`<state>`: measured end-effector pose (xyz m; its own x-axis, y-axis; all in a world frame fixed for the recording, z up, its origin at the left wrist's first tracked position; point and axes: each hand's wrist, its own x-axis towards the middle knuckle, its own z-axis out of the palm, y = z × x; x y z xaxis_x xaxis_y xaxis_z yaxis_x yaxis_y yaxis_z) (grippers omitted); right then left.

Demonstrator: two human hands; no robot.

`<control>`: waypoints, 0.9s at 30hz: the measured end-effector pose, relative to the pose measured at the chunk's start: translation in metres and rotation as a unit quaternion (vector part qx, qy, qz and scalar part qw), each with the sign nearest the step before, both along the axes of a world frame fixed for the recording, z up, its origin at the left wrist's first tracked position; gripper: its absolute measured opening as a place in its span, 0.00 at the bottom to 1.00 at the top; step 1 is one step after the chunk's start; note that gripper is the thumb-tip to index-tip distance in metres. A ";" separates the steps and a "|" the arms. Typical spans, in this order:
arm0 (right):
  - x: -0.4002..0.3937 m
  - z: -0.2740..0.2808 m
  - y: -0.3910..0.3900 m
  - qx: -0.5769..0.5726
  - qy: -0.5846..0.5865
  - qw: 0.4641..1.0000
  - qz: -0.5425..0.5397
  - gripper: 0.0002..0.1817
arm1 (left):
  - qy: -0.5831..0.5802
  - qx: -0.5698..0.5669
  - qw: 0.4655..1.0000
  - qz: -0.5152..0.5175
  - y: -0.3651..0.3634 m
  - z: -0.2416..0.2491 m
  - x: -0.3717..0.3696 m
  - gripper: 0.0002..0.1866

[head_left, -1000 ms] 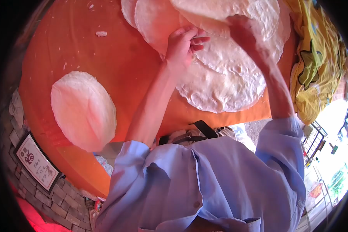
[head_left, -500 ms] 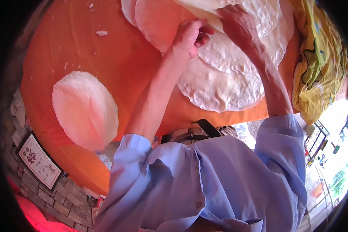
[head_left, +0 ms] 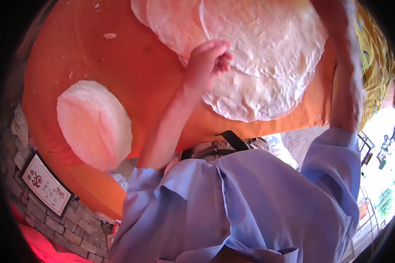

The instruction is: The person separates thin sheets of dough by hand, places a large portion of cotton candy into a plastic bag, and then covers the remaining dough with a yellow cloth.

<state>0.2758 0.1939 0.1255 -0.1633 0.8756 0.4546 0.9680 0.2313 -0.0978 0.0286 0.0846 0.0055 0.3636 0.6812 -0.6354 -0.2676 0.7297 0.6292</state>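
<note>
My left hand (head_left: pixel 207 65) hovers over the near left edge of a spread of large, thin, round flatbread sheets (head_left: pixel 263 41). Its fingers are curled in, with nothing visible in them. At the upper right, my right hand (head_left: pixel 333 15) is blurred and cut off by the top of the view, so its fingers do not show. The pale sheets overlap each other, with wrinkled, uneven rims. Apart from them, on the left, sits a thick round stack of similar sheets (head_left: pixel 94 125).
An orange cloth (head_left: pixel 149 83) covers the table, with small white scraps (head_left: pixel 109 36) on it. Yellow patterned fabric (head_left: pixel 373 74) hangs at the right edge. A framed certificate (head_left: pixel 47 183) stands on the brick paving (head_left: pixel 70 230) at lower left. A dark strap (head_left: pixel 235 143) lies by the table's near edge.
My right hand has swung up and right, away from the sheets. The top sheet now lies flatter and spread out. My left hand has drawn back slightly toward me.
</note>
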 end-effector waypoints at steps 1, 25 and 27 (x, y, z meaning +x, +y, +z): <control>-0.006 0.026 -0.012 0.063 -0.107 0.992 -0.021 0.09 | 0.023 -0.021 1.000 -0.005 -0.017 0.001 -0.006 0.13; -0.010 -0.101 -0.165 -0.181 0.033 0.979 0.092 0.13 | -0.049 -0.060 0.994 0.079 -0.046 -0.002 0.050 0.04; -0.012 -0.096 -0.166 -0.174 0.030 0.979 0.103 0.17 | -0.068 -0.046 0.993 0.083 -0.035 0.004 0.053 0.04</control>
